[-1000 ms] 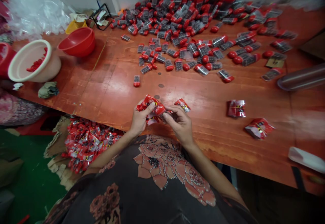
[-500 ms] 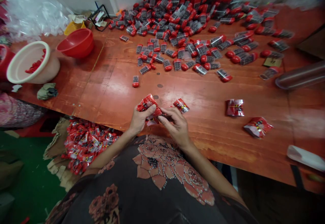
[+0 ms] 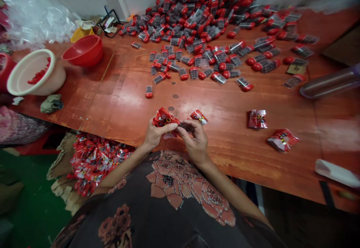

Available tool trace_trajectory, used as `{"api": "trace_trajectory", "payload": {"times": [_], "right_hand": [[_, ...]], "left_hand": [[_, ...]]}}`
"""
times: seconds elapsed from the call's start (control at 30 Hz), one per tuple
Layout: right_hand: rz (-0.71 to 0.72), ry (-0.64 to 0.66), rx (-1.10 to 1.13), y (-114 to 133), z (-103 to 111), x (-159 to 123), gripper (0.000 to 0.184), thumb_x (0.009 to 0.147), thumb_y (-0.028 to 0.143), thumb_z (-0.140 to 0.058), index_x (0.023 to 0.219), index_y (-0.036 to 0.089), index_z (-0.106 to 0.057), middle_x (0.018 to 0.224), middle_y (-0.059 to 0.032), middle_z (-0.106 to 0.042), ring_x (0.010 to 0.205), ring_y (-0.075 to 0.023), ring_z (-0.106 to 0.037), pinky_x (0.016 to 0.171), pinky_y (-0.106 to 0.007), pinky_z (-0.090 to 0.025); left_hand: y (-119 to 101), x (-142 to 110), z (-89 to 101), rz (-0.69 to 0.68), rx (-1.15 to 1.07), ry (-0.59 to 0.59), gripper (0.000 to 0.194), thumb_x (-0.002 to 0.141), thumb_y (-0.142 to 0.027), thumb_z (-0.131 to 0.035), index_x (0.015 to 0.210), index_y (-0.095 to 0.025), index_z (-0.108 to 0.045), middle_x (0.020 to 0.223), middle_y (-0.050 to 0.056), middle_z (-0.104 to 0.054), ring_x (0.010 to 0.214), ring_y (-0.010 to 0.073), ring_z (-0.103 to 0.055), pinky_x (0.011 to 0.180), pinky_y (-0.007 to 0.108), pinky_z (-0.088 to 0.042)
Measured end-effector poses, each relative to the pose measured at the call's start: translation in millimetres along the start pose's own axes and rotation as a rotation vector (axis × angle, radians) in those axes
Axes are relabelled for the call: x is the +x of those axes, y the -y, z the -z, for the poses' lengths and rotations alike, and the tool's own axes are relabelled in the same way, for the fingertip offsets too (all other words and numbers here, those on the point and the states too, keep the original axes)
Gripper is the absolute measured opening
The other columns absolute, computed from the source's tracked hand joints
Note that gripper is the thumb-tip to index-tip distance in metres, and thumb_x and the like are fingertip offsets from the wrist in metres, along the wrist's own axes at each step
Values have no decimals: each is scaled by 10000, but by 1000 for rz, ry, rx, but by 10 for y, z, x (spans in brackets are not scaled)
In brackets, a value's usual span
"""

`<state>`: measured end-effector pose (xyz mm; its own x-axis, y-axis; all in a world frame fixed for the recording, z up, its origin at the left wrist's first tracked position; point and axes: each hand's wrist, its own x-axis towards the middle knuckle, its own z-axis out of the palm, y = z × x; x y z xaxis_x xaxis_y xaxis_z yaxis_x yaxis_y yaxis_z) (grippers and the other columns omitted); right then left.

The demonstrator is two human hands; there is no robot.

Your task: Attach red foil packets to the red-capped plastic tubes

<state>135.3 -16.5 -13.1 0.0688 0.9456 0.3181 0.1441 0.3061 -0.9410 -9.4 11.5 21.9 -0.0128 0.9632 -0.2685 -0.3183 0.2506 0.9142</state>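
Note:
My left hand [image 3: 157,133] grips a crumpled red foil packet [image 3: 164,117] against the fingers with its thumb. My right hand [image 3: 196,141] is close beside it, its fingertips pinching a small dark item [image 3: 185,127], partly hidden by the fingers. Just beyond the right hand, a second red foil packet [image 3: 199,117] lies on the table. Farther right lie two more red packets [image 3: 257,119] [image 3: 282,140]. A large spread of red-capped containers with dark contents [image 3: 191,17] covers the far part of the table, and one lone container [image 3: 149,91] lies nearer my hands.
The hands work over a glossy reddish wooden table [image 3: 112,107]. A white basin [image 3: 35,72] holding red pieces and a red bowl [image 3: 83,51] stand at left. Below the near edge, red packets [image 3: 97,164] are heaped on cardboard. A dark tube [image 3: 329,83] lies at right.
My hands have drawn closer together, with the left thumb now reaching toward the right fingers. The table contents appear shifted slightly left as the view moves.

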Motion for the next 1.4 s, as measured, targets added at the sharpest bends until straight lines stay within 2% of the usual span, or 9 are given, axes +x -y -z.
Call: {"api": "trace_trajectory", "payload": {"times": [0.13,0.37,0.67,0.83,0.93,1.03,1.17,1.33,1.4], "right_hand": [[99,81,-121,29,29,35,475,934,189,-554,1358,402,-530,1090,-56,-601,1027,-228,-608,898,-445,-558],[188,91,-213,-31,24,3,563,947,162,-517,1415,469,-456,1089,-61,-575,985,-233,-597,855,-435,-577],[192,57,-185,-27,37,7,556,941,135,-535,1384,470,-499,1097,-47,-585,991,-218,-605,857,-416,-568],[10,-25,-37,-63,18,0,426,884,208,-650,1270,371,-574,1085,-27,-638,973,-208,-643,872,-418,-563],[-148,41,83,-75,27,17,342,862,256,-676,1193,299,-605,1045,-27,-653,910,-190,-657,813,-384,-570],[-147,89,90,-58,46,33,214,880,248,-651,1092,274,-658,960,-13,-657,872,-172,-643,782,-359,-552],[-111,-13,47,-16,36,20,195,842,240,-693,1035,265,-691,921,-10,-664,834,-166,-624,737,-344,-535],[-467,97,434,31,-2,23,163,837,298,-692,992,251,-679,850,4,-707,657,-143,-650,617,-330,-566],[-477,80,451,17,-13,18,165,834,309,-693,987,250,-678,856,3,-709,656,-144,-653,619,-334,-573]], "left_hand": [[6,6,-27,101,-39,-10,226,555,-227,-882,724,-198,-734,693,-7,-704,596,139,-625,624,286,-539],[64,17,-104,23,-153,-172,205,657,-355,-831,670,-211,-686,652,-32,-653,572,95,-579,619,247,-506],[95,-23,-154,75,-185,-122,272,592,-347,-888,723,-203,-698,703,-11,-680,601,115,-592,629,278,-516],[40,6,-102,133,-98,-57,243,567,-264,-895,692,-184,-703,692,11,-683,599,123,-604,608,271,-516],[-10,44,-58,88,-80,-65,230,575,-259,-886,692,-185,-703,679,1,-672,586,105,-592,586,245,-501],[-55,71,-22,82,-37,-19,242,563,-244,-881,718,-178,-706,686,-8,-671,590,95,-591,600,238,-500],[-97,97,25,98,50,76,248,565,-221,-869,747,-160,-712,664,-10,-659,542,75,-549,532,212,-448],[-115,141,72,156,109,129,237,550,-243,-866,652,-149,-674,564,-17,-598,462,70,-480,442,210,-385],[-91,140,51,160,98,118,251,550,-260,-867,652,-150,-666,561,-20,-589,459,69,-469,442,213,-385]]}}
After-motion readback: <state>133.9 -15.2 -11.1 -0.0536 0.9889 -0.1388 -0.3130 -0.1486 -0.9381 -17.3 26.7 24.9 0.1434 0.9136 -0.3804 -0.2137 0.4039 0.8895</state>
